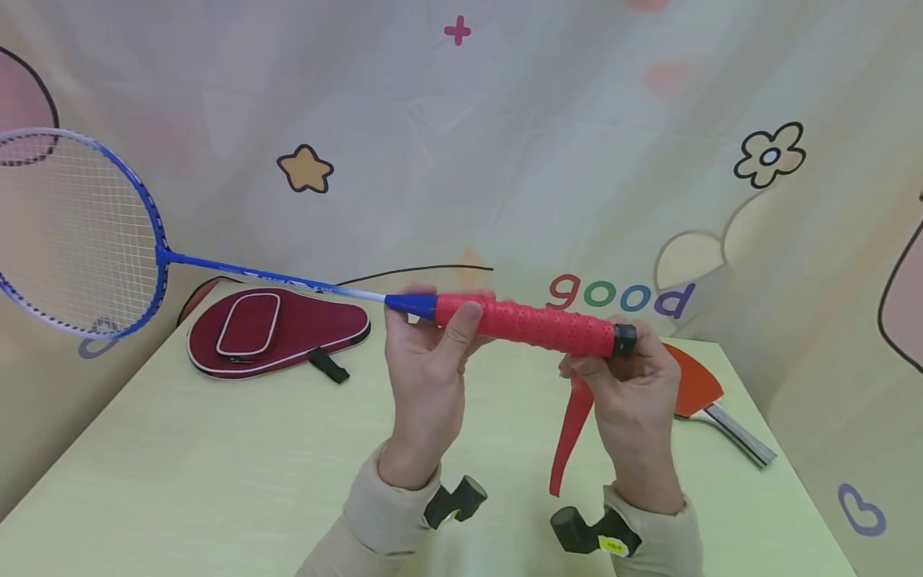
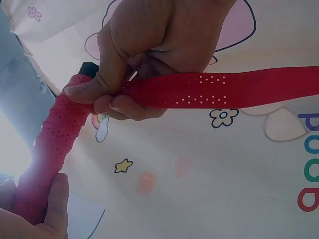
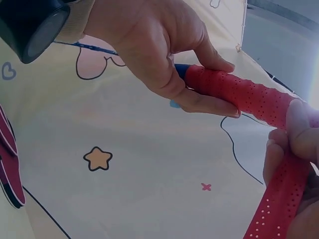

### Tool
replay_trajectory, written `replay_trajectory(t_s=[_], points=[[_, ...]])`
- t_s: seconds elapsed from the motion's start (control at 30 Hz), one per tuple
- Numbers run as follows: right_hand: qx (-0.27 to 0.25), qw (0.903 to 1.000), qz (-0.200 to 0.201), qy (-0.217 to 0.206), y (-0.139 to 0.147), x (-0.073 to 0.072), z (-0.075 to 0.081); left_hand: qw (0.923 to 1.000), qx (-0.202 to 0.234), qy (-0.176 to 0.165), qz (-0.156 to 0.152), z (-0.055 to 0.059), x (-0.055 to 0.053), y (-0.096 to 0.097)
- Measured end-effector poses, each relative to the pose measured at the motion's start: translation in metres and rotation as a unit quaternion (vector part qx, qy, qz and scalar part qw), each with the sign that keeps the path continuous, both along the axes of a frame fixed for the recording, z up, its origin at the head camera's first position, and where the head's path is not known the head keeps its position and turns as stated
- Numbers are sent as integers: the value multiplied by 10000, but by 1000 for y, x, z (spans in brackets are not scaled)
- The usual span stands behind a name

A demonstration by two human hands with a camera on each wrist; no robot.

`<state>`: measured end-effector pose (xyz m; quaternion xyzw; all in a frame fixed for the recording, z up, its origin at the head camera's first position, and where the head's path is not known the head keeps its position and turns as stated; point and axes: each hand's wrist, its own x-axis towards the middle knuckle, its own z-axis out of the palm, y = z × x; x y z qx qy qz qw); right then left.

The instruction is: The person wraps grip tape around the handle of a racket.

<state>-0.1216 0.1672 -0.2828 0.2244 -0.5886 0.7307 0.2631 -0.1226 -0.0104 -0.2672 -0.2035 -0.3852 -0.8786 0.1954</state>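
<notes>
At frame centre, above the bench (image 1: 216, 449), the left hand (image 1: 425, 361) pinched the racket handle (image 1: 530, 324) near its blue cone. The right hand (image 1: 634, 393) gripped the butt end, pinching the loose red grip tape (image 1: 570, 429) that hung below.

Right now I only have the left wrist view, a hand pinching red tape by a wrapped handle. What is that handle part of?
Observer: A blue badminton racket; its handle is held level above the table.
Operator: Which hand is pinching the tape?
Observer: The right hand, at the butt end by the black cap. The loose tape hangs down from there towards the table.
Operator: And the other hand?
Observer: The left hand grips the handle's top, next to the blue cone.
Operator: Anything on the table?
Observer: A dark red paddle case at the back left, and a table tennis paddle behind the right hand.
</notes>
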Motion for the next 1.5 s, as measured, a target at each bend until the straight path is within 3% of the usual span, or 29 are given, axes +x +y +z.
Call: replay_trajectory(t_s=[0.17, 0.4, 0.6, 0.7, 0.87, 0.97, 1.2, 1.5], points=[[-149, 9998, 16, -127, 1, 2, -1, 10000, 29, -30, 37, 0, 0, 1], [267, 9989, 37, -376, 1, 2, 0, 9992, 75, -240, 303, -2, -3, 1], [399, 9985, 130, -352, 2, 7, 2, 9993, -12, -281, 258, -2, -3, -1], [318, 9992, -19, -237, 1, 6, 2, 9999, -88, -76, 90, -1, -2, 0], [39, 9994, -108, -333, 1, 4, 1, 9979, -164, 568, -269, 0, -2, 1], [66, 9996, -39, -255, 1, 3, 0, 9970, -200, 704, -246, 0, -2, 1], [149, 9993, 254, 223, 3, 0, -1, 9984, -151, 539, -96, -1, -1, 1], [-116, 9995, 245, 179, 4, -1, -1, 9995, -223, 239, 8, -2, -1, 2]])
